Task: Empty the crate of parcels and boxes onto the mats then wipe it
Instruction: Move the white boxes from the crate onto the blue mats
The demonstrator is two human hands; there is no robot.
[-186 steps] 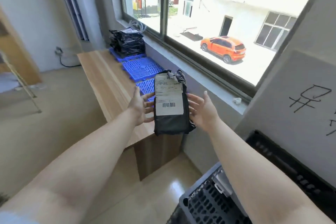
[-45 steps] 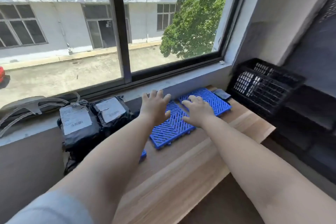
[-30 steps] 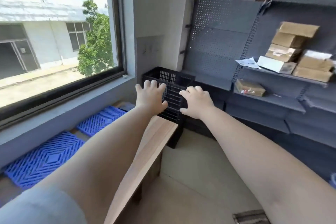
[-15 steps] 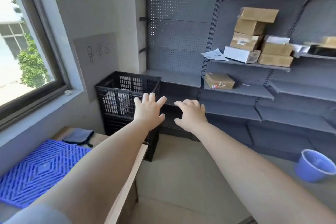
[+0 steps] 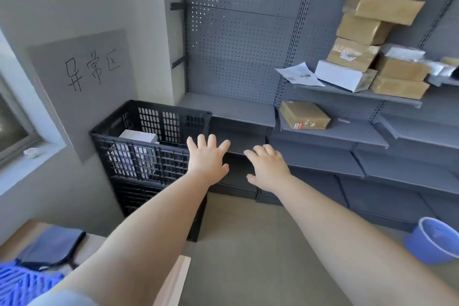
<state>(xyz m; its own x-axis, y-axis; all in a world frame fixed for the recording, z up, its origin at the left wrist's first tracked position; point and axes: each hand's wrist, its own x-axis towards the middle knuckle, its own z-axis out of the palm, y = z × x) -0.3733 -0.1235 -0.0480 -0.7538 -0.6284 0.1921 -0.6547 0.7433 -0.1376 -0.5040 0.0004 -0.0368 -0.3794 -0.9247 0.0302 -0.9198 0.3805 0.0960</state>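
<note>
A black slatted crate [image 5: 159, 151] stands on the floor by the wall, stacked on another black crate. Inside it lies a white box [image 5: 138, 137], with more pale parcels showing through the slats. My left hand [image 5: 206, 157] is stretched out with fingers spread, in front of the crate's right corner, holding nothing. My right hand [image 5: 267, 166] reaches forward beside it, fingers loose and empty. A blue mat [image 5: 22, 285] shows at the bottom left on the wooden table [image 5: 173, 278].
A dark blue cloth [image 5: 51, 247] lies on the table's end. Grey shelving [image 5: 323, 131] fills the right wall, carrying several cardboard boxes [image 5: 372, 40]. A blue bucket [image 5: 432, 240] sits on the floor at the right.
The view has swung right from the window and mats to the crate and shelves. The black parcel held earlier is gone from my hands. Both empty hands are now nearer the crate.
</note>
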